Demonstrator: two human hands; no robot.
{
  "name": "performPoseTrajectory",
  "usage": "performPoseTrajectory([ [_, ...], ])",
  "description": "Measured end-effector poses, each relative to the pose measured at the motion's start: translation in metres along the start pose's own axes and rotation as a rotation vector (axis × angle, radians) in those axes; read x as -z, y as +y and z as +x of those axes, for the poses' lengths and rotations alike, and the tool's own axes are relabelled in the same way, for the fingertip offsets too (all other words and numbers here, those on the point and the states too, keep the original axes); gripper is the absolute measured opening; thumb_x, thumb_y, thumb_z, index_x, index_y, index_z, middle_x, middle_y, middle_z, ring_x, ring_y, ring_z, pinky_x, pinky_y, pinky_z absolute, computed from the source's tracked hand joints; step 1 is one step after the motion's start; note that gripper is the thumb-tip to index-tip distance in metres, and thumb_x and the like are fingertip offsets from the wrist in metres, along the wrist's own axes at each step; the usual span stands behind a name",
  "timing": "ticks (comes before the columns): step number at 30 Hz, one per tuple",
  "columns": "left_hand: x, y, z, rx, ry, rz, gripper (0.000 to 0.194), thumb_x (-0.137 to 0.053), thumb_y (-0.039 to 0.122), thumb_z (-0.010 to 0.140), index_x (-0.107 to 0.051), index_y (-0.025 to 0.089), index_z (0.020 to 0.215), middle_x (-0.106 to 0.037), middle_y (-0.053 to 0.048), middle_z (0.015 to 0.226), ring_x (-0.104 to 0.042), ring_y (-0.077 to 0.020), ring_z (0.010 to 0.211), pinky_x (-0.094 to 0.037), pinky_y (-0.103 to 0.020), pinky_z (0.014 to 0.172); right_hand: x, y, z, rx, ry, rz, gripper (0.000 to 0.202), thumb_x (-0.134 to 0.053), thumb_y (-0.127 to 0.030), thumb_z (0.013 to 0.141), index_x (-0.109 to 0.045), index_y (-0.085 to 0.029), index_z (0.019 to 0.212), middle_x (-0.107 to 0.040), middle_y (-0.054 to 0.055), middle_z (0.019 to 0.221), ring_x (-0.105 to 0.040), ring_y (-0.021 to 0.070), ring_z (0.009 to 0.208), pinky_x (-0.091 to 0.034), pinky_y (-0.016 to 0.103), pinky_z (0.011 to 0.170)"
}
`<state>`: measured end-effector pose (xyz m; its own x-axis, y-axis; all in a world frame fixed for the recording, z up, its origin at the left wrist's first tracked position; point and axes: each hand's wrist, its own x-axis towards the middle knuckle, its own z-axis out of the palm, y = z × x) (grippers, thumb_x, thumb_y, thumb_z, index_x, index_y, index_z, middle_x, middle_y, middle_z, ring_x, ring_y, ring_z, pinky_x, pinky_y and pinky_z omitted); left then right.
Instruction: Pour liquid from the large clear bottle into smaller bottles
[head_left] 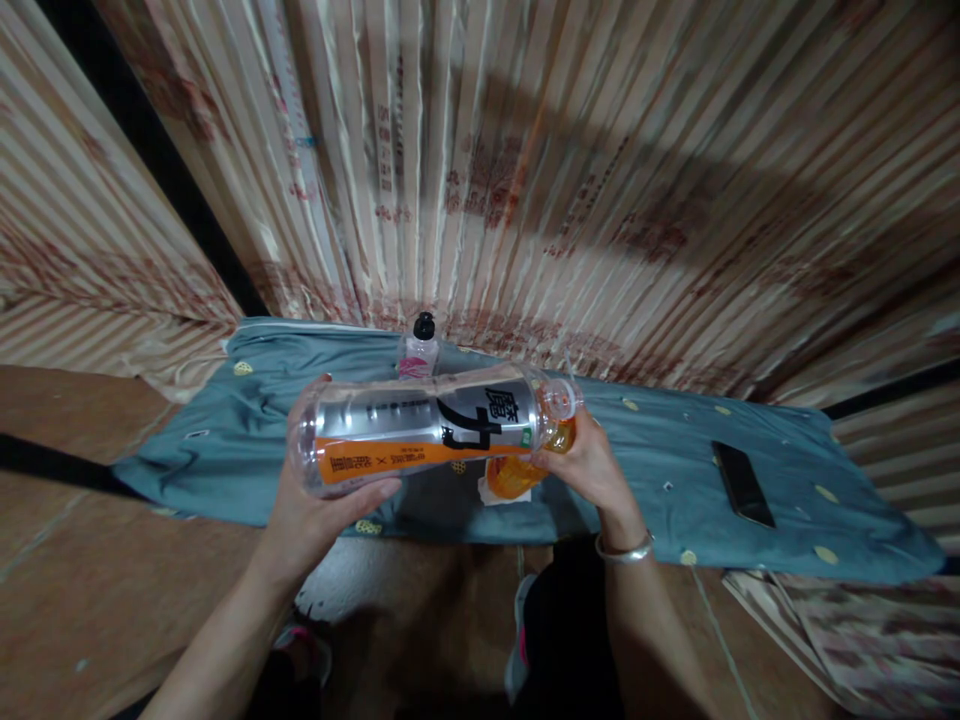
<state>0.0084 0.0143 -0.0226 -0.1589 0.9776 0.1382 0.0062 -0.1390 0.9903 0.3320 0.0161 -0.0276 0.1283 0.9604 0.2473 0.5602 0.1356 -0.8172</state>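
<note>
My left hand (300,500) is wrapped round the base end of a large clear plastic bottle (427,425) with a silver and orange label. The bottle lies nearly level, its open-looking mouth pointing right. At that end my right hand (592,465) closes round the upper part of a smaller bottle of orange liquid (514,475), partly hidden behind the large one. The two bottle necks are close together; whether they touch I cannot tell. White paper (491,494) shows by the foot of the orange bottle. Behind them stands a small clear bottle with a black cap (424,328).
A teal patterned cloth (645,500) covers the long narrow table. A dark phone (742,483) lies on its right part. Pleated beige curtains (480,200) hang right behind the table, with dark poles (161,150) beside them. My feet are below, on brown tiles.
</note>
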Motion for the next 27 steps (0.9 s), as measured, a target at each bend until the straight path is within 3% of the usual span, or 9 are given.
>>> performPoseTrajectory([
  [6,-0.0011,0.0018,0.0001,0.006,0.025,-0.008,0.124,-0.106,0.043,0.041,-0.054,0.027,0.153,-0.069,-0.011,0.148,-0.071,-0.0340,0.134,-0.061,-0.043,0.112,0.0011,-0.0006,-0.0004,-0.025,0.000,-0.001,0.082,-0.100,-0.055,0.061,-0.070,-0.024,0.130,-0.082,0.010,0.122,-0.077,0.0382,0.113,-0.062,0.053,0.104],
  [16,-0.0039,0.0056,0.0003,0.038,0.029,-0.044,0.128,-0.106,0.037,0.037,-0.054,0.025,0.153,-0.073,-0.011,0.143,-0.075,-0.0300,0.126,-0.064,-0.036,0.105,-0.0001,-0.0019,-0.0002,-0.032,-0.019,0.013,0.093,-0.102,-0.056,0.057,-0.067,-0.023,0.136,-0.081,0.010,0.125,-0.077,0.0372,0.116,-0.059,0.052,0.108],
  [20,-0.0033,0.0043,-0.0001,0.028,0.015,-0.074,0.124,-0.106,0.036,0.041,-0.054,0.026,0.153,-0.076,-0.010,0.138,-0.078,-0.0288,0.120,-0.066,-0.035,0.099,0.0002,-0.0015,-0.0003,-0.041,-0.018,0.011,0.094,-0.101,-0.057,0.058,-0.066,-0.023,0.138,-0.081,0.011,0.126,-0.077,0.0375,0.116,-0.059,0.053,0.107],
  [27,0.0004,0.0036,0.0000,-0.018,-0.013,-0.024,0.120,-0.107,0.039,0.047,-0.053,0.025,0.154,-0.070,-0.011,0.146,-0.074,-0.0305,0.128,-0.065,-0.037,0.106,0.0001,-0.0015,-0.0003,-0.027,0.001,0.012,0.095,-0.103,-0.058,0.057,-0.066,-0.022,0.137,-0.082,0.012,0.125,-0.077,0.0380,0.115,-0.060,0.052,0.107],
])
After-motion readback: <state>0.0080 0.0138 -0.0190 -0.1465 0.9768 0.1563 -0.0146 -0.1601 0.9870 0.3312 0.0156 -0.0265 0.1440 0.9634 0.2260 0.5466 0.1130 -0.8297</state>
